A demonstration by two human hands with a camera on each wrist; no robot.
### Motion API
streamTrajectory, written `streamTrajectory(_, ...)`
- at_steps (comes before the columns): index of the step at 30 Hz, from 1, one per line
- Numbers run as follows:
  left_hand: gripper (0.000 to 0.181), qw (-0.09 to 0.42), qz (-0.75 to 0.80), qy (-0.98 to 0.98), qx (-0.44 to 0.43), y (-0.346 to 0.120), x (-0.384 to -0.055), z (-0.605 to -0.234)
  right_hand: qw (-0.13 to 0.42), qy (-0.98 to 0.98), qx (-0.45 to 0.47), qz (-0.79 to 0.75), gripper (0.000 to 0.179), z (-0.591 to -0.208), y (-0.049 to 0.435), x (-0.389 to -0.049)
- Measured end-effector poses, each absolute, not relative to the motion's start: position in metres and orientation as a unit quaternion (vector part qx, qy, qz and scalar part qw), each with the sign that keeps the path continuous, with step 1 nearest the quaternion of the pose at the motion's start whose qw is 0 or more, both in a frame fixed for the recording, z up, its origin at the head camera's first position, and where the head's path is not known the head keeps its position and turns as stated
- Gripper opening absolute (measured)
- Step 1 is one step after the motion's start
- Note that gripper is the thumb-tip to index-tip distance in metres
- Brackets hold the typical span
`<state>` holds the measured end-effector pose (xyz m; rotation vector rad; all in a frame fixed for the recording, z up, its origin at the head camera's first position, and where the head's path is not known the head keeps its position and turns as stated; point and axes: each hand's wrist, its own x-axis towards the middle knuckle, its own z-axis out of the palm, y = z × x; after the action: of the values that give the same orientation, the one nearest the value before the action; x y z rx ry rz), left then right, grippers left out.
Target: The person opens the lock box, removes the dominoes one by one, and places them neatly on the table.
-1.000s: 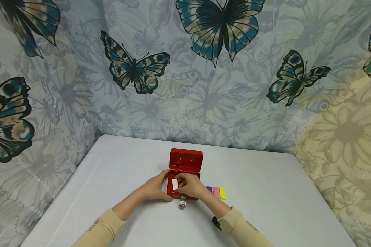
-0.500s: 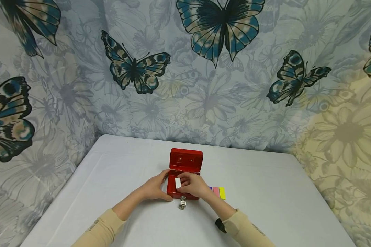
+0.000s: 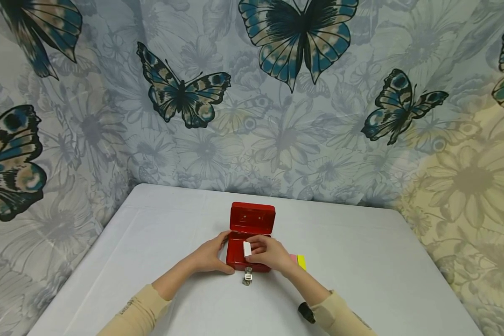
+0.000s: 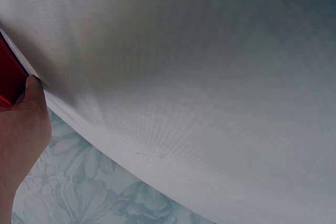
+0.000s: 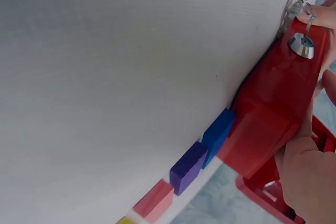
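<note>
A small red cash box point(image 3: 235, 254) stands on the table with its lid point(image 3: 252, 217) raised. My left hand point(image 3: 210, 254) grips the box's left side, thumb at the front corner and fingers toward the back. Over the box's inside, my right hand point(image 3: 272, 255) pinches a small white block point(image 3: 247, 249) between thumb and fingers. In the right wrist view that block is hidden. Keys point(image 3: 247, 276) hang from the lock point(image 5: 301, 46) on the front wall.
Right of the box runs a row of flat blocks: blue point(image 5: 217, 136), purple point(image 5: 188, 168), pink point(image 5: 154, 201) and yellow point(image 3: 301, 262). My right forearm partly covers the row in the head view. A black object point(image 3: 306, 312) sits by my right cuff. Butterfly-patterned cloth point(image 3: 298, 130) hangs behind the white table point(image 3: 185, 200).
My right hand has shifted rightward with the white block, from the box's left part toward its middle. My left hand and the box have stayed in place.
</note>
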<state>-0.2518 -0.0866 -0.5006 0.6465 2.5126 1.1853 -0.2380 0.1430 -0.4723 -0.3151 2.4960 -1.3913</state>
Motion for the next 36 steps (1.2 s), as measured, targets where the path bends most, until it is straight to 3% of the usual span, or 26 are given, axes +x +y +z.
streamTrajectory(36,0.104,0.142,0.402,0.878,0.217,-0.086,-0.252,-0.502,0.143,0.827,-0.016,-0.544,0.052,-0.464,0.209,-0.219)
